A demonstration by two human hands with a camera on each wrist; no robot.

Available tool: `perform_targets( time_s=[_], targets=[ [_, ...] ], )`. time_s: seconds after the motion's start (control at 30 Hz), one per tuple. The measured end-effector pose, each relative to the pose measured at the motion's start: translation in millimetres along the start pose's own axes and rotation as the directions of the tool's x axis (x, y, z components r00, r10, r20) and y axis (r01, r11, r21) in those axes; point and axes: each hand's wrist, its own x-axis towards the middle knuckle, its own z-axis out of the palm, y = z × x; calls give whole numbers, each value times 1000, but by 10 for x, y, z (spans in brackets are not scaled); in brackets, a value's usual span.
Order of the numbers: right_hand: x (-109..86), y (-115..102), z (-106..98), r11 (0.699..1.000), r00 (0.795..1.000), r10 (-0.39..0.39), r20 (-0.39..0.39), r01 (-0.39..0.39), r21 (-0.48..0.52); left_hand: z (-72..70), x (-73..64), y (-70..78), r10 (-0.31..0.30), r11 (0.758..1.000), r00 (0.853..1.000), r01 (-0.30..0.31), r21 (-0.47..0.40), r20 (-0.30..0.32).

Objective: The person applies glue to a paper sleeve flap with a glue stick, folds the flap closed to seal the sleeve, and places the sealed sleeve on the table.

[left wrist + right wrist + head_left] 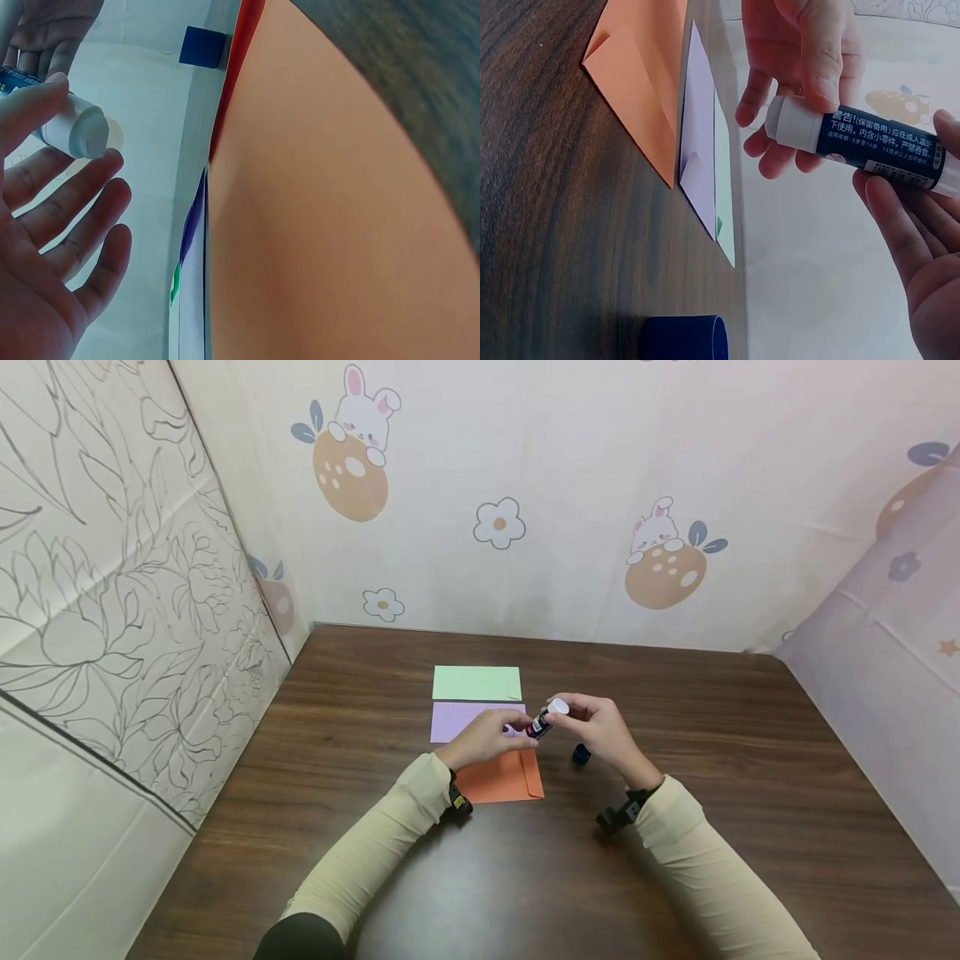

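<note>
A glue stick (542, 723) with a dark printed label and white ends is held in the air between both hands, tilted in the head view. My left hand (487, 737) pinches one white end, with the thumb (825, 86) lying over it and the other fingers spread. At the opposite end, my right hand (600, 732) grips the tube between thumb and fingers (900, 225). A dark blue cap (581, 754) stands on the table below the right hand. Under the left hand lies an orange envelope (510, 779), partly covered by that hand and wrist.
A purple envelope (453, 722) and a light green envelope (476, 682) lie in a column behind the orange one. All are on a dark wooden table (360, 693). Patterned cloth walls (555, 585) border its back and sides.
</note>
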Motion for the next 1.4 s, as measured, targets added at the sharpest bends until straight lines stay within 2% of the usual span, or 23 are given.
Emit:
perform_targets(
  time_s=[0.4, 0.63, 0.93, 1.17, 1.4],
  targets=[
    [-46, -2, -49, 1000, 1000, 0, 16, 1, -25, -10, -9, 4, -19, 1000, 1000, 19, -14, -3],
    [-66, 3, -79, 999, 1000, -2, 20, 3, -32, -32, -29, 29, -18, 998, 1000, 17, -66, -11],
    [-103, 19, -151, 999, 998, 36, 51, -35, -24, -68, -49, 30, -36, 983, 999, 31, -183, -26],
    [-117, 52, -169, 995, 992, 94, 85, -91, -39, -107, -84, 0, -46, 980, 998, 36, -197, -45],
    [-116, 96, -164, 992, 988, 117, 100, -113, -48, -152, -97, -26, -68, 971, 996, 51, -235, -65]
  ],
)
